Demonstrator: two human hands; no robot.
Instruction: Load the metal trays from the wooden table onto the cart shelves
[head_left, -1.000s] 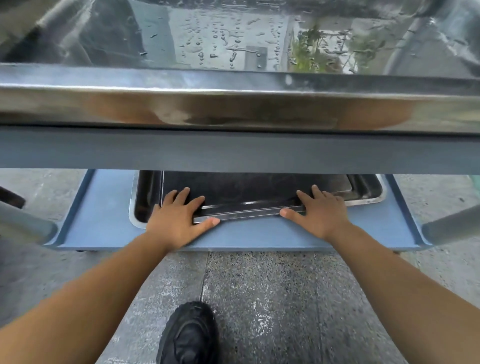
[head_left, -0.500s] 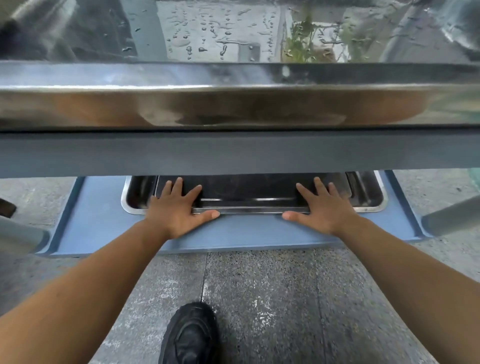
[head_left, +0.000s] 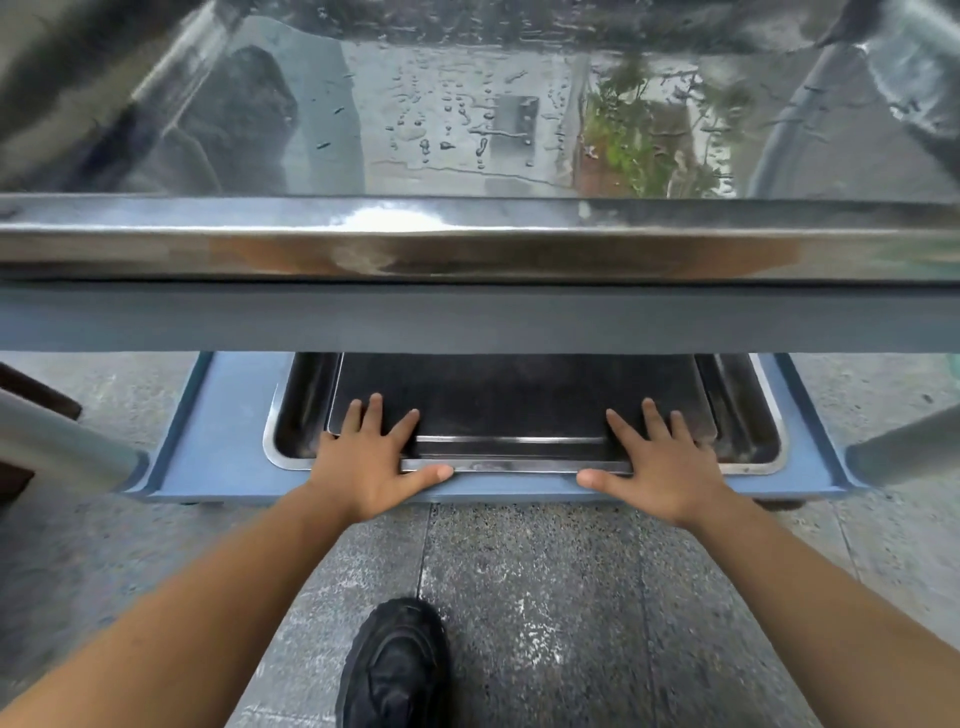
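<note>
Your left hand (head_left: 363, 467) and right hand (head_left: 670, 470) both lie flat and spread on the near rim of the inner tray (head_left: 519, 410), fingers on top and thumbs stretched along its front edge; neither grip is closed around anything, you are pressing and pushing, not clutching. That inner tray sits nested inside a larger outer tray (head_left: 748, 415), which rests on the blue lower shelf (head_left: 228, 431) of the cart. Directly above the inner tray, the upper shelf (head_left: 478, 319) spans the whole view and carries another wet, shiny metal tray (head_left: 467, 244) beaded with water. Below and nearer to you than the inner tray are the speckled stone floor (head_left: 545, 597) and your black shoe (head_left: 397, 670). To finish this step well, I would keep the pressure even through both palms so the inner tray goes in square, not skewed, and settles flat within the outer tray's walls; mind your fingertips at the rim, since wet steel is likely slippery. The wooden desk is out of view, so I cannot tell how many trays remain. No brand, label or writing is readable anywhere.
</note>
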